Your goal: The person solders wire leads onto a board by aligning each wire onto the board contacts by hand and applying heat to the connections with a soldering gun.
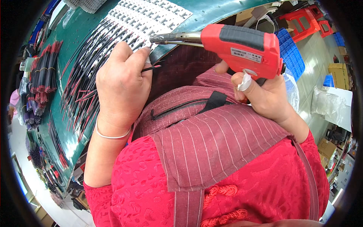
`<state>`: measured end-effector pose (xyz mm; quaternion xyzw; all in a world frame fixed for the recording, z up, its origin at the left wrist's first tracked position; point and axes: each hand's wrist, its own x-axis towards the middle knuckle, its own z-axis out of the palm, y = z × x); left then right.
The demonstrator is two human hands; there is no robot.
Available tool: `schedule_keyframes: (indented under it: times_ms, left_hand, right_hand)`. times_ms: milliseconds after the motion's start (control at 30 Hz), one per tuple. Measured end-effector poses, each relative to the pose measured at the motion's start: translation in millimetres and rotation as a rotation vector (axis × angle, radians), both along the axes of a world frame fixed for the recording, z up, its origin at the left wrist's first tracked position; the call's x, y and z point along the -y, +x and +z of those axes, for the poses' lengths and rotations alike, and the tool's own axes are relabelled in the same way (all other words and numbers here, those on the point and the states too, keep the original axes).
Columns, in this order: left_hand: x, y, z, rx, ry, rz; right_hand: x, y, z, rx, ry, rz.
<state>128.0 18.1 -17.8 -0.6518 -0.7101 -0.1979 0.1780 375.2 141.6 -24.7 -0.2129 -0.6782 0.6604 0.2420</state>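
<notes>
My right hand point(270, 94) grips a red and black soldering gun point(217, 39) by its handle, with white wrapping on one finger. The gun's metal tip points left, close to the fingertips of my left hand point(121, 81). Those fingers are pinched together around a thin black and red wire point(151, 68), whose end sticks out beside them. Both hands are over the near edge of a white panel of small circuit boards point(151, 17). Many black and red wires point(85, 72) fan out from the panel to the left of my left hand. My left fingertips partly hide the contact point.
The panel lies on a green table point(55, 94). Bundled black and red wires point(45, 68) rest at its left side. Beyond the table's right edge stand a blue crate point(290, 53), red plastic frames point(300, 24) and cardboard boxes point(339, 75) on the floor.
</notes>
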Motion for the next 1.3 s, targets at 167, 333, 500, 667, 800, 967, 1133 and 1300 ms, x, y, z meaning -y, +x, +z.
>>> schedule_keyframes:
  times_ms: [167, 333, 500, 667, 800, 967, 1133, 1300]
  left_hand:
    - [0, 0, 0, -0.006, 0.0, -0.001]
    - [0, 1, 1, -0.004, -0.015, 0.0]
    - [1, 1, 1, 0.02, -0.017, 0.013]
    - [2, 3, 3, 0.034, -0.041, 0.039]
    - [2, 0, 6, -0.001, -0.048, 0.015]
    - [0, -10, 8, -0.023, -0.058, -0.041]
    - [-1, -18, 9, 0.069, -0.053, -0.096]
    - [-2, -22, 9, 0.071, -0.047, -0.127]
  right_hand:
    - [-1, 4, -4, 0.027, 0.06, 0.022]
    - [4, 2, -2, -0.092, -0.123, -0.054]
    - [2, 3, 3, -0.049, -0.098, -0.044]
    - [6, 3, 0, -0.08, -0.133, -0.084]
    - [1, 9, -2, -0.031, 0.002, -0.043]
    - [0, 10, -6, 0.015, 0.04, -0.047]
    - [8, 1, 8, -0.001, -0.047, -0.1]
    - [3, 4, 6, -0.012, -0.127, -0.057]
